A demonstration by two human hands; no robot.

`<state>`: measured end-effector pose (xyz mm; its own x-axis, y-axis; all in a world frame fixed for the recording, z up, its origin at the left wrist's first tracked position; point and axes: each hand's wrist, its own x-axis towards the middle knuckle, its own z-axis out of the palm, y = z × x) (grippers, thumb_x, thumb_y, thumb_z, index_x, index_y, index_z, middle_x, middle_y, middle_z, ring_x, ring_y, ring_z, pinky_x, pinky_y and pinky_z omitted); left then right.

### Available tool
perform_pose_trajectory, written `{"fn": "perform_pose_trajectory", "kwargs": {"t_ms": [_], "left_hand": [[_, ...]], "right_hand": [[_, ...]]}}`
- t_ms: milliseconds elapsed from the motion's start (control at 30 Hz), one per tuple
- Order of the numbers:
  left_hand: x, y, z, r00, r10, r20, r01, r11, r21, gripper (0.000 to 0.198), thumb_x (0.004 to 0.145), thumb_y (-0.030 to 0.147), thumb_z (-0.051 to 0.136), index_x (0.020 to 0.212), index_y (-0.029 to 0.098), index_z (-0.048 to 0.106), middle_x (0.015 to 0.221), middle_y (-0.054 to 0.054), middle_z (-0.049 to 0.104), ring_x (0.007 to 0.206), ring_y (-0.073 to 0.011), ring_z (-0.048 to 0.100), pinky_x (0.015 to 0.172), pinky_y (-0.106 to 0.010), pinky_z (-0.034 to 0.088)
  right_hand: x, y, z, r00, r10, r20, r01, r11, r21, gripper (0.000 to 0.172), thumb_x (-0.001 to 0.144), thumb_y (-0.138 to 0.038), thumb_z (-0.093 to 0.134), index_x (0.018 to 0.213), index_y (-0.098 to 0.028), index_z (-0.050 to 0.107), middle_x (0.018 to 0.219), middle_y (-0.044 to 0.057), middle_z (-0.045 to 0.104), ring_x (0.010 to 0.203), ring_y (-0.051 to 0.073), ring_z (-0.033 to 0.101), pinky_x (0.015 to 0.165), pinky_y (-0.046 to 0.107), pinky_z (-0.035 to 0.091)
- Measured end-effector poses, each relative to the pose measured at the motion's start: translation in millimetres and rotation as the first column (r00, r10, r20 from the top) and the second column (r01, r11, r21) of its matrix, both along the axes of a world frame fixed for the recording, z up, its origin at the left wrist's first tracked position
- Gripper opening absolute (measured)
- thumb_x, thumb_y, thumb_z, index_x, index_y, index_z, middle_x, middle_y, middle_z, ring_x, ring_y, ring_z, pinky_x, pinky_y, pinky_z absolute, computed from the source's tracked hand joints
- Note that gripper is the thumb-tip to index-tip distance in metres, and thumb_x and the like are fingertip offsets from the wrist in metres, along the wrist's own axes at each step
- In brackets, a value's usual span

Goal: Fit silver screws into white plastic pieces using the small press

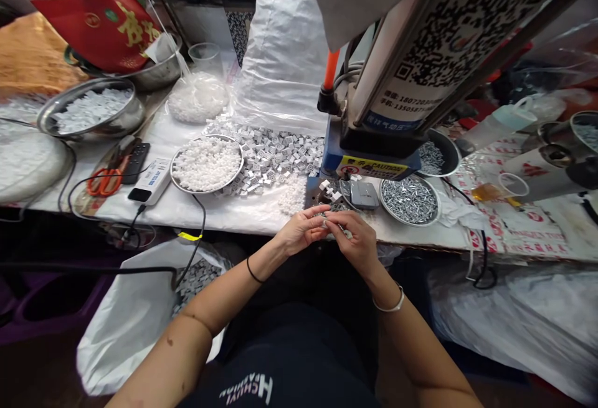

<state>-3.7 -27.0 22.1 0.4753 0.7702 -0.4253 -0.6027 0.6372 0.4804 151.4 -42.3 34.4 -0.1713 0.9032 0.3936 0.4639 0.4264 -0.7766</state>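
White-sheeted workbench [159, 212], steel tray [174, 171] (white pieces [207, 164]), orange scissors [103, 182]

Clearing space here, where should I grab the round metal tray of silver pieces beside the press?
Take the raised rim of the round metal tray at its near edge, from the front, with your right hand. That edge faces you; a grey pouch crowds its left side and silver pieces fill the middle.

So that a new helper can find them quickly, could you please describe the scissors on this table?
Toward the left of the white-covered table, find the black remote. The scissors lie just beside it, set apart by their bright orange handles.
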Motion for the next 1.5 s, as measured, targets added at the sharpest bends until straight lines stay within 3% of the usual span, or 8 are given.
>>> {"fn": "perform_pose_trajectory", "kwargs": {"t_ms": [300, 467, 567, 667, 767, 933, 1200, 1500], "left_hand": [[-3, 1, -8.4, 0.999, -0.033, -0.029, 0.035, 0.998, 0.061, 0.059, 0.058, 0.022, 0.083, 0.112, 0.015, 0.063, 0.081, -0.005, 0.069, 0.069, -0.0104, 0.062, 0.071, -0.024, 0.048], [1, -1, -13.0, 0.998, -0.031, -0.053, 0.035, 0.997, 0.064, 0.055, 0.057, 0.024, 0.083, 0.108, 0.015, 0.065, 0.082, -0.005, 0.069, 0.069, -0.0106, 0.061, 0.071, -0.025, 0.046], [1, 3, -10.7, 0.966, 0.017, -0.256, 0.036, 0.979, 0.199, 0.048, 0.061, 0.029, 0.08, 0.105, 0.016, 0.067, 0.078, -0.004, 0.068, 0.064, -0.0097, 0.057, 0.07, -0.025, 0.045], [-2, 23, -6.9, 0.807, 0.323, -0.494, -0.029, 0.858, 0.513, 0.033, 0.07, 0.034, 0.072, 0.1, 0.019, 0.071, 0.088, -0.005, 0.068, 0.076, -0.0131, 0.058, 0.075, -0.025, 0.044], [-2, 51, -11.5, 0.724, 0.509, -0.465, -0.046, 0.708, 0.705, 0.026, 0.077, 0.034, 0.065, 0.098, 0.021, 0.071, 0.109, -0.006, 0.064, 0.1, -0.017, 0.056, 0.088, -0.026, 0.041], [10, 80, -35.5, 0.857, 0.326, -0.398, -0.002, 0.776, 0.631, 0.029, 0.079, 0.034, 0.061, 0.101, 0.018, 0.07, 0.1, -0.005, 0.068, 0.089, -0.0144, 0.059, 0.081, -0.024, 0.043], [12, 81, -44.4, 0.876, 0.263, -0.404, -0.015, 0.851, 0.524, 0.035, 0.074, 0.039, 0.066, 0.1, 0.017, 0.07, 0.078, -0.002, 0.067, 0.063, -0.0095, 0.055, 0.058, -0.02, 0.041], [12, 82, -41.5, 0.89, 0.272, -0.366, 0.031, 0.764, 0.644, 0.044, 0.064, 0.035, 0.076, 0.104, 0.018, 0.069, 0.094, -0.004, 0.068, 0.073, -0.0114, 0.057, 0.065, -0.021, 0.043]], "right_hand": [[16, 9, -15.7, 0.966, 0.242, 0.089, -0.25, 0.964, 0.09, 0.018, 0.081, -0.021, 0.062, 0.095, -0.031, 0.069, 0.102, 0.002, 0.072, 0.095, 0.02, 0.067, 0.08, 0.038, 0.058], [12, 5, -19.4, 0.982, 0.186, 0.042, -0.189, 0.978, 0.092, 0.017, 0.078, -0.022, 0.065, 0.091, -0.03, 0.071, 0.099, 0.002, 0.072, 0.093, 0.021, 0.067, 0.08, 0.04, 0.058], [13, 9, -14.4, 0.988, 0.144, -0.048, -0.144, 0.99, 0.0, 0.014, 0.078, -0.021, 0.065, 0.086, -0.03, 0.072, 0.094, 0.001, 0.073, 0.088, 0.02, 0.068, 0.079, 0.038, 0.056], [17, 27, -6.9, 0.983, -0.081, -0.168, 0.059, 0.99, -0.13, 0.011, 0.076, -0.027, 0.068, 0.086, -0.028, 0.072, 0.091, 0.001, 0.074, 0.085, 0.021, 0.068, 0.079, 0.036, 0.055], [18, 54, -2.2, 0.941, -0.228, -0.249, 0.186, 0.966, -0.181, 0.013, 0.075, -0.032, 0.068, 0.084, -0.024, 0.072, 0.087, 0.001, 0.073, 0.082, 0.019, 0.068, 0.079, 0.035, 0.054], [12, 77, -3.9, 0.979, -0.172, -0.109, 0.151, 0.972, -0.179, 0.013, 0.076, -0.033, 0.066, 0.079, -0.022, 0.071, 0.082, 0.002, 0.073, 0.075, 0.018, 0.067, 0.072, 0.031, 0.053], [14, 80, -10.6, 0.991, -0.104, 0.085, 0.101, 0.994, 0.047, 0.011, 0.081, -0.029, 0.061, 0.083, -0.023, 0.071, 0.085, 0.003, 0.074, 0.079, 0.019, 0.068, 0.071, 0.029, 0.052], [15, 81, -8.8, 0.953, 0.003, 0.304, -0.087, 0.961, 0.264, 0.016, 0.087, -0.023, 0.053, 0.083, -0.023, 0.069, 0.076, 0.003, 0.07, 0.07, 0.016, 0.062, 0.068, 0.028, 0.05]]}}
